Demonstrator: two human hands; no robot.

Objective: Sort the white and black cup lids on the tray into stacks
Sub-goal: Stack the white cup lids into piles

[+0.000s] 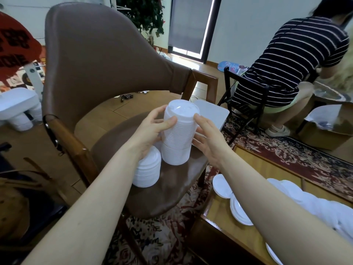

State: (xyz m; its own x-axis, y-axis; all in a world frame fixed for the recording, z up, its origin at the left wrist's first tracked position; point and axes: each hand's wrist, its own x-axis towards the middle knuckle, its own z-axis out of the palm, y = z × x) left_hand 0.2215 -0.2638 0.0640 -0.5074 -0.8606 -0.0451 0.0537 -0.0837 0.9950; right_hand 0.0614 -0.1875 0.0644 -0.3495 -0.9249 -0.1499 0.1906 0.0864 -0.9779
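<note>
I'd put the sort well past halfway for the white lids: a tall stack of white lids [178,134] stands on the brown chair seat [168,190], and a shorter stack of white lids [148,172] sits just beside it, nearer me and to the left. My left hand [150,131] curls around the tall stack's left side, thumb across the front and fingertips near the top rim, while my right hand [205,138] presses its right side with fingers fairly straight and close together, so I judge I'm squaring the column up or settling fresh lids onto it. What's left shows at lower right, where loose white lids [238,211] lie overlapping on the wooden table [246,238], and more white ones [309,199] are heaped behind my right forearm. I see no black lids anywhere, so I can't say whether that stack is made or not begun. A white tray-like slab [214,113] shows behind the tall stack, mostly hidden. My forearm covers much of the heap, and the frame's edge cuts it off, so how many remain I can't tell.
</note>
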